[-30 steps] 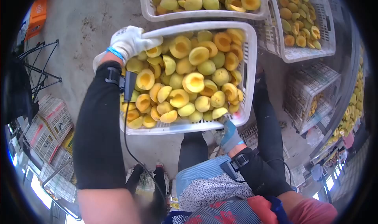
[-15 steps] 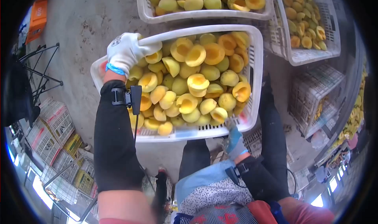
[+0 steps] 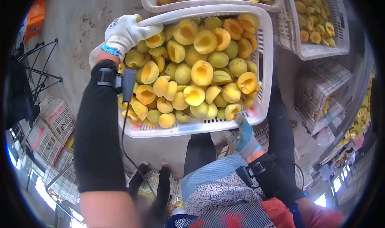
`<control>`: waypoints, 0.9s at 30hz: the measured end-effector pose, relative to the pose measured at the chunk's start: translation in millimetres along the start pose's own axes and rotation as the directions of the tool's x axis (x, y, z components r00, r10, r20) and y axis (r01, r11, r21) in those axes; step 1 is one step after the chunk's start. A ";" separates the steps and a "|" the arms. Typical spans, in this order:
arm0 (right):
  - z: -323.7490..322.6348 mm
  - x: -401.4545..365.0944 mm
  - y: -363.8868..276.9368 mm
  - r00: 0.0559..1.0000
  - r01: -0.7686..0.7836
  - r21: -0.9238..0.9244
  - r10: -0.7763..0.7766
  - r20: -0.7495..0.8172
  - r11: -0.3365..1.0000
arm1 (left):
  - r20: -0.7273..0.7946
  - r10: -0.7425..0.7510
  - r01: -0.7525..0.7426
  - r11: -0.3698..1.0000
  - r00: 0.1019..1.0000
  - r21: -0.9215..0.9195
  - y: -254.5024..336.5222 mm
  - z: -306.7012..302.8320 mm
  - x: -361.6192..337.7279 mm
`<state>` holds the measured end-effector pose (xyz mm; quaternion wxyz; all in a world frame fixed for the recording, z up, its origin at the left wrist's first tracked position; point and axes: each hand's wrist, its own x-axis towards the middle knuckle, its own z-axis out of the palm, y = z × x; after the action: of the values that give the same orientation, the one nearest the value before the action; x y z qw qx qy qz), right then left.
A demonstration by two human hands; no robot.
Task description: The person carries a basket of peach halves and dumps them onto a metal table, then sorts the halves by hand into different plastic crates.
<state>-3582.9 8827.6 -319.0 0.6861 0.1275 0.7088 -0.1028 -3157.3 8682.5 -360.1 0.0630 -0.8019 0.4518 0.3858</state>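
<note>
A white plastic crate (image 3: 266, 63) full of halved yellow peaches (image 3: 183, 73) is in front of me, at a slight slant. My left hand (image 3: 127, 30), in a white glove, is closed round the crate's rim at its far left corner. At the near right corner, my right hand (image 3: 244, 136), in a grey-blue glove, grips the near rim; its fingertips are partly hidden by the crate. Most peach halves lie with the hollow pit side up, others with the skin side up.
Another crate of peach halves (image 3: 196, 4) stands just beyond, and a third crate (image 3: 302, 53) is at the far right. Stacked crates (image 3: 321, 95) stand at right, more stacked crates (image 3: 52, 123) at left. A folding metal frame (image 3: 40, 67) is at left. Another person's legs (image 3: 160, 184) show below.
The held crate has moved up in the view, farther than the crates behind it, and some peach halves have shifted inside. Both hands have stayed on its rim.
</note>
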 end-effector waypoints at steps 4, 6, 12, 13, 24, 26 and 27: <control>-14.1 13.0 -5.1 0.999 -0.020 -0.116 0.023 0.024 0.993 | 0.048 0.015 -0.021 0.991 0.999 0.130 0.9 4.7 -5.2; -18.4 22.3 -14.7 0.996 -0.063 -0.160 0.072 0.052 0.985 | -0.039 0.124 -0.122 0.991 0.991 0.054 -4.6 3.4 -8.3; -17.3 -39.3 -68.8 0.996 0.003 -0.798 0.071 0.057 0.602 | -0.790 0.095 -0.236 0.970 0.606 -0.064 -29.7 58.9 -98.3; -9.2 -44.6 -80.5 0.993 0.098 -0.857 0.009 0.120 0.506 | -0.810 -0.042 -0.136 0.980 0.584 -0.148 -37.5 78.1 -121.3; 216.2 88.0 -103.9 -0.041 0.467 0.003 -0.019 0.999 -0.884 | -0.813 -0.316 0.273 0.941 0.489 -0.202 -31.3 181.9 -97.8; 215.8 93.3 -106.5 -0.048 0.453 -0.008 -0.033 0.998 -0.892 | -0.812 -0.309 0.255 0.945 0.495 -0.205 -30.8 182.4 -91.5; 214.2 88.3 -101.4 -0.054 0.458 -0.003 -0.031 0.998 -0.889 | -0.811 -0.312 0.262 0.943 0.494 -0.203 -30.7 178.3 -103.2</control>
<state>-3415.1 8666.5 -418.1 0.2441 -0.9531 0.1713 -0.0522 -3264.1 8850.4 -421.8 -0.1167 -0.9527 0.2769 -0.0459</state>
